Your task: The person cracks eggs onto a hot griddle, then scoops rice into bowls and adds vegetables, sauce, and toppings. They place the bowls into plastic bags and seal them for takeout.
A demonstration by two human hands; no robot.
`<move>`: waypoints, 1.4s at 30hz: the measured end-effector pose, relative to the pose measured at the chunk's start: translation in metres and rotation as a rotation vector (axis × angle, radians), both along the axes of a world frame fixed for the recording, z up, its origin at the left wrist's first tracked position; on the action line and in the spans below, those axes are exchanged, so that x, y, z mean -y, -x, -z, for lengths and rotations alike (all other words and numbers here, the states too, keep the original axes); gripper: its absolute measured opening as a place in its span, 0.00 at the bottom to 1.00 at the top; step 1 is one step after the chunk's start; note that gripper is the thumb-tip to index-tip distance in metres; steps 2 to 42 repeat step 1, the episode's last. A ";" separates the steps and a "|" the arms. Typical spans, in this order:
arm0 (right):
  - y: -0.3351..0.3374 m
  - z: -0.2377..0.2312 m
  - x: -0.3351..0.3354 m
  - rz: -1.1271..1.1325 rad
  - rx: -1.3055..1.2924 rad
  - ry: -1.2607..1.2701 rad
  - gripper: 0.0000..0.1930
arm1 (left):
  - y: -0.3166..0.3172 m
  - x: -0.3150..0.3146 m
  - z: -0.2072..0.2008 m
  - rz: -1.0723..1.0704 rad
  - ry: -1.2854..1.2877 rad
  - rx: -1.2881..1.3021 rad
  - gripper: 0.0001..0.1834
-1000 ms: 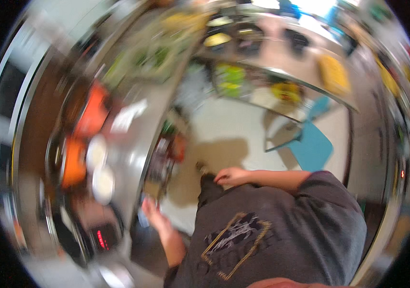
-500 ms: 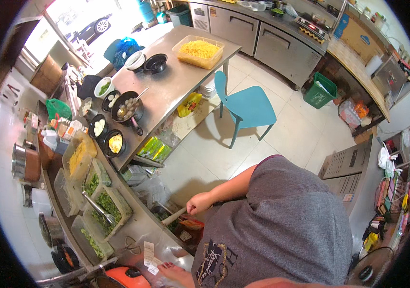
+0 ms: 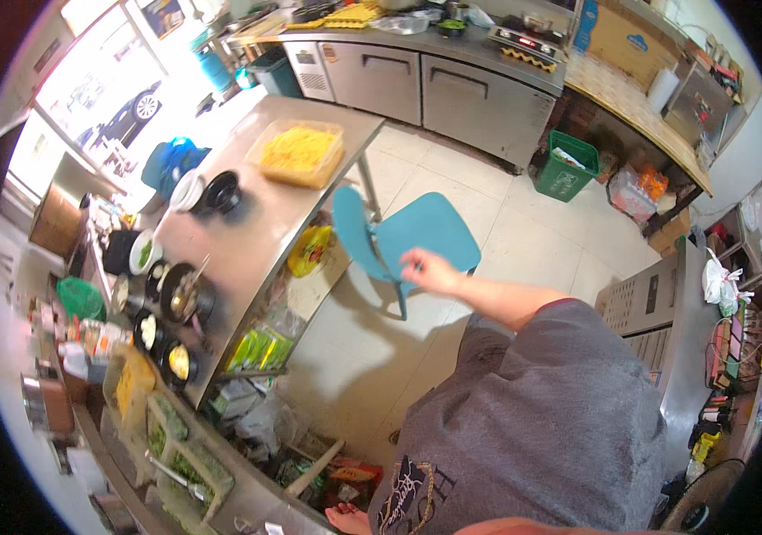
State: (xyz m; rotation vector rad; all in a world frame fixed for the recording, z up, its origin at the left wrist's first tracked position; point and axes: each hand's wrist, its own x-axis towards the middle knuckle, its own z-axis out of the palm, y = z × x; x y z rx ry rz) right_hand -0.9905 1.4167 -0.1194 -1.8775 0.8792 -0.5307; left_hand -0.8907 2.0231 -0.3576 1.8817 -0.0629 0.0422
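Note:
My right hand [image 3: 430,270] is raised in front of the teal chair [image 3: 430,227], near its backrest. Its fingers are loosely bent and somewhat apart, with nothing seen in them; whether they touch the chair I cannot tell. Low in the picture my left hand [image 3: 348,517] rests by the edge of the steel counter [image 3: 260,499], fingers stretched out and holding nothing visible. Between the counter and me a pale wooden handle [image 3: 317,467] leans at a slant among bags; its other end is hidden. A red package [image 3: 351,477] lies beside it.
The steel table [image 3: 265,218] bears a tub of yellow shreds [image 3: 296,153], black bowls and a pan [image 3: 186,292]. Tubs of chopped greens [image 3: 186,468] stand on the counter. A green bin [image 3: 566,167] sits by steel cabinets [image 3: 461,98]. Behind me stands a grey metal unit [image 3: 679,330].
My right hand has let go of the wooden handle and moved up and right to the chair. My left hand has shifted toward the counter's edge. The view has turned, bringing the chair leftward.

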 end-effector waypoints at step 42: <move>0.021 -0.005 0.052 0.109 -0.006 0.050 0.15 | -0.004 0.004 -0.013 0.019 -0.006 0.006 0.09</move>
